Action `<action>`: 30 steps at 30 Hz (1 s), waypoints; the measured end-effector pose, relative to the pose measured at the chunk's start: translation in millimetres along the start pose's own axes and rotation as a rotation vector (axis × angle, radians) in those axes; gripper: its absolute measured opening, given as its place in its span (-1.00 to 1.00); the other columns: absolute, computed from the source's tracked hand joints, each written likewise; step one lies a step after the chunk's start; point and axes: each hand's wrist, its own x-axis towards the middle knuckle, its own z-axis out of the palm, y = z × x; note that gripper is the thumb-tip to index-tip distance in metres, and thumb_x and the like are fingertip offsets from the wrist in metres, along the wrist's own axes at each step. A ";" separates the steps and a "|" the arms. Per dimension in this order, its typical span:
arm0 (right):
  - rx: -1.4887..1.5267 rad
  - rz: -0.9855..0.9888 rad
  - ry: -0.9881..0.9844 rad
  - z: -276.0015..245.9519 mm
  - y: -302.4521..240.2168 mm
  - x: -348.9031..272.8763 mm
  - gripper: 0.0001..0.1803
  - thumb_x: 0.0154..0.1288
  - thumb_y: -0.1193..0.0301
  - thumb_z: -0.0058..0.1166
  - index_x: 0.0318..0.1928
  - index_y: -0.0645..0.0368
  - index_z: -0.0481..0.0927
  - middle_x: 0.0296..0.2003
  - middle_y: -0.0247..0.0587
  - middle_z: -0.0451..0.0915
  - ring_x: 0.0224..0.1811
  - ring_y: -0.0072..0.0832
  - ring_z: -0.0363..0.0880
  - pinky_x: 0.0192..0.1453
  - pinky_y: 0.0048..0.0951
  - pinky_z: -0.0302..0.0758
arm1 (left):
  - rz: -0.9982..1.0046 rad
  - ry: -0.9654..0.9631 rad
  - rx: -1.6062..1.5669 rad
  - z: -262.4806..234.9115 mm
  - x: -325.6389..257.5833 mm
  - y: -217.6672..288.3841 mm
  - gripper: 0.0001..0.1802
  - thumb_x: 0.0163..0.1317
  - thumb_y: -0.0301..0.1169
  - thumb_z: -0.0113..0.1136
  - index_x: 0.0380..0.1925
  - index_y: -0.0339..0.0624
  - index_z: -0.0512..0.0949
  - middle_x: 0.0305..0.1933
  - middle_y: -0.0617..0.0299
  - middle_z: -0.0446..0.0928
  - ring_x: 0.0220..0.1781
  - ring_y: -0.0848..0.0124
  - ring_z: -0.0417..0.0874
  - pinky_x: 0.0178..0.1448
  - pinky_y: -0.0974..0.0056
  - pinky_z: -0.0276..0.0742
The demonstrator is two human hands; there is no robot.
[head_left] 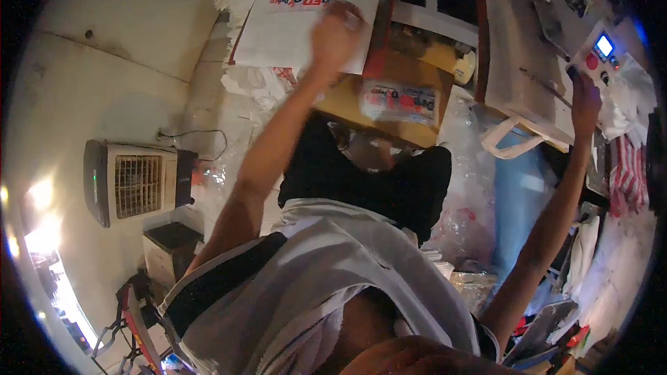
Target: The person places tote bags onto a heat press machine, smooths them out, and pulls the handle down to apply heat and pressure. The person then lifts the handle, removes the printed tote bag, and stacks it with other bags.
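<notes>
Your left hand (336,33) rests far ahead on the white bag (306,24) atop the stack; it is blurred, so its grip can't be told. Far right, your right hand (586,101) lies loosely open against the press (528,62), just below its control box (603,52).

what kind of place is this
Probably a small bag-printing workshop: the left hand rests on a stack of white printed bags, the right hand reaches a machine control panel.
</notes>
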 end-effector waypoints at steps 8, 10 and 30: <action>0.057 0.292 0.277 -54.7 -131.9 -42.3 -0.54 0.40 0.26 0.19 0.14 0.32 0.48 0.02 0.20 0.52 0.10 0.13 0.48 0.21 0.02 0.42 | 0.143 -0.877 -0.548 100.2 -252.8 202.4 -0.87 0.26 -0.41 0.15 -0.27 -0.23 0.48 -0.31 -0.08 0.59 -0.22 -0.11 0.68 -0.15 -0.14 0.56; 0.344 0.408 0.308 -73.7 -172.8 -106.6 -0.67 0.42 0.37 0.17 0.09 0.28 0.53 -0.03 0.08 0.54 0.05 -0.02 0.52 0.16 -0.13 0.45 | 0.180 -0.869 -0.651 124.7 -303.1 216.9 -0.87 0.23 -0.42 0.15 -0.28 -0.23 0.48 -0.31 -0.08 0.59 -0.21 -0.12 0.68 -0.16 -0.15 0.56; 0.215 1.763 -0.626 -107.8 -432.0 -719.8 -0.45 0.46 -0.01 0.03 -0.12 0.34 0.60 -0.24 0.28 0.64 -0.16 0.20 0.59 -0.09 0.06 0.46 | 0.125 -1.142 -0.818 115.4 -348.8 202.7 -0.87 0.27 -0.40 0.22 -0.26 -0.22 0.58 -0.40 -0.02 0.65 -0.34 0.09 0.72 -0.26 0.07 0.56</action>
